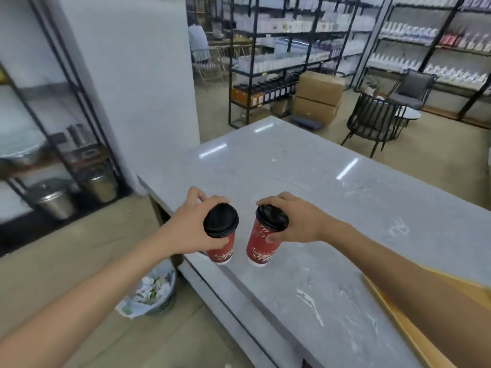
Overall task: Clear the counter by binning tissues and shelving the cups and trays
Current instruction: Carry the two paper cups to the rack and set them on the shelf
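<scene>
Two red paper cups with black lids are held just above the near left part of the grey marble counter [305, 181]. My left hand [191, 224] grips the left cup [221, 248] from the side near its lid. My right hand [300, 221] holds the right cup [261, 245] around its rim and tilts it slightly. A wooden tray [403, 322] lies at the counter's near right corner, partly under my right forearm. On the floor left of the counter stands a mesh bin [152, 290] full of crumpled tissues.
A black metal shelf unit [66, 128] with steel pots and containers stands at the left beside a white pillar [138, 88]. Behind the counter are stocked shelves, cardboard boxes [318, 94], two dark chairs and a small round table. A person sits far back.
</scene>
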